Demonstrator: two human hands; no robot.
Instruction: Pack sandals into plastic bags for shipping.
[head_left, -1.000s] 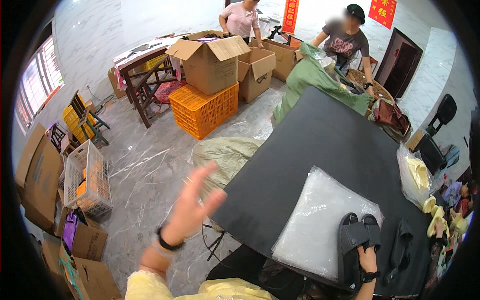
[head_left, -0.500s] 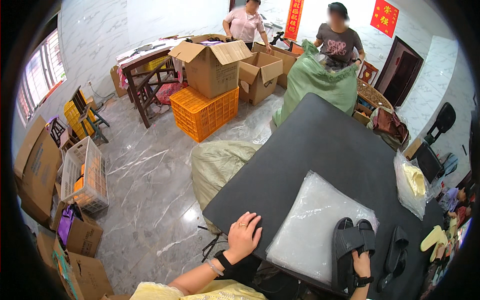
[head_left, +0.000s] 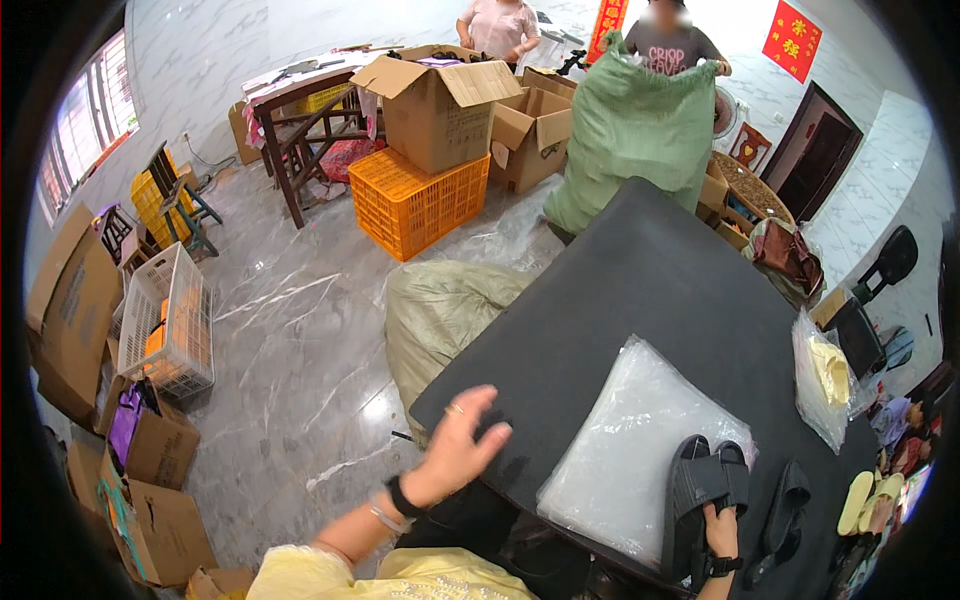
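So from the head view I'm looking down at a big black table (head_left: 640, 290) that runs away from me toward the far wall. My left hand (head_left: 462, 445) is flat on the near left corner of it, fingers spread wide, grip completely open and holding nothing, just palm-down on the dark surface. There's a ring on one finger and a dark band plus a thin bracelet at the wrist.

My right hand (head_left: 718, 530) is down at the near edge of the table, and its grip is closed around the heel end of a pair of black sandals (head_left: 705, 490). The two sandals are stacked side by side, soles toward me, resting partly on a stack of clear plastic bags (head_left: 625, 450) that lies flat on the table between my two hands. Another single black sandal (head_left: 785, 505) lies just to the right of the pair, on the bare table.

Further right there's a clear bag with yellowish slippers (head_left: 828, 375) in it near the table's right edge, and a jumble of colourful slippers past that.

At the far end of the table a person is holding up a big green sack (head_left: 635, 125). Beside the table on the marble floor sits a slumped pale green sack (head_left: 450, 310), and beyond it an orange crate (head_left: 410, 200) with a cardboard box (head_left: 440, 105) on top.
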